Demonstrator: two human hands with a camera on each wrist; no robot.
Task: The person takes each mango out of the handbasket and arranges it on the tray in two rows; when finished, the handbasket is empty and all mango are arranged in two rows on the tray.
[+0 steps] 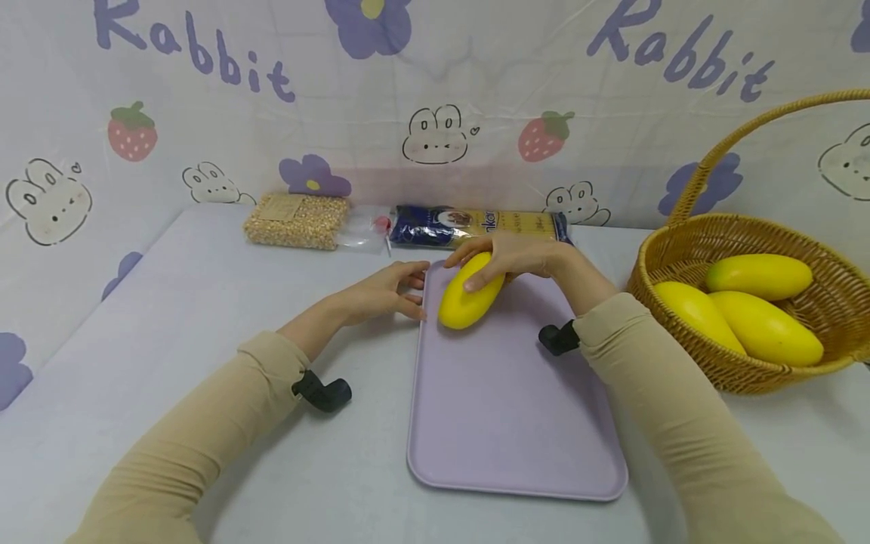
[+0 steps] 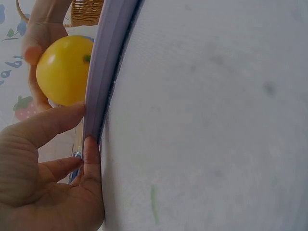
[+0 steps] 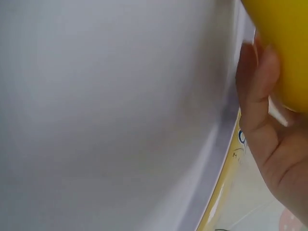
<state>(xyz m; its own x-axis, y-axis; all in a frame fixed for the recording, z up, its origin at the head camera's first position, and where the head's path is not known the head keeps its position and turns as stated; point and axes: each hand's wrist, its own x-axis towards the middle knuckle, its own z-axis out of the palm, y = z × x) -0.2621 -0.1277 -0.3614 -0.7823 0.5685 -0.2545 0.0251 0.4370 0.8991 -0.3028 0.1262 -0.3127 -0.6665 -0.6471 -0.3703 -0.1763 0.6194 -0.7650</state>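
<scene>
My right hand point(image 1: 513, 257) holds a yellow mango point(image 1: 464, 302) over the far left part of a lilac tray point(image 1: 516, 423). Its thumb lies across the near side of the fruit, and the fingers reach round the far side. In the left wrist view the mango point(image 2: 65, 72) shows end-on, just past the tray rim point(image 2: 103, 62). My left hand point(image 1: 381, 291) is at the tray's left edge, thumb and fingers spread apart with their tips touching the rim. The right wrist view shows the mango point(image 3: 284, 48) partly cut off, against the right fingers point(image 3: 262, 82).
At the right stands a wicker basket point(image 1: 734, 381) with a tall handle and three yellow mangoes point(image 1: 768, 329) inside. Behind the tray lie a bag of yellow kernels point(image 1: 299, 223) and a blue and yellow pasta packet point(image 1: 435, 227). A printed cloth point(image 1: 469, 75) hangs at the back.
</scene>
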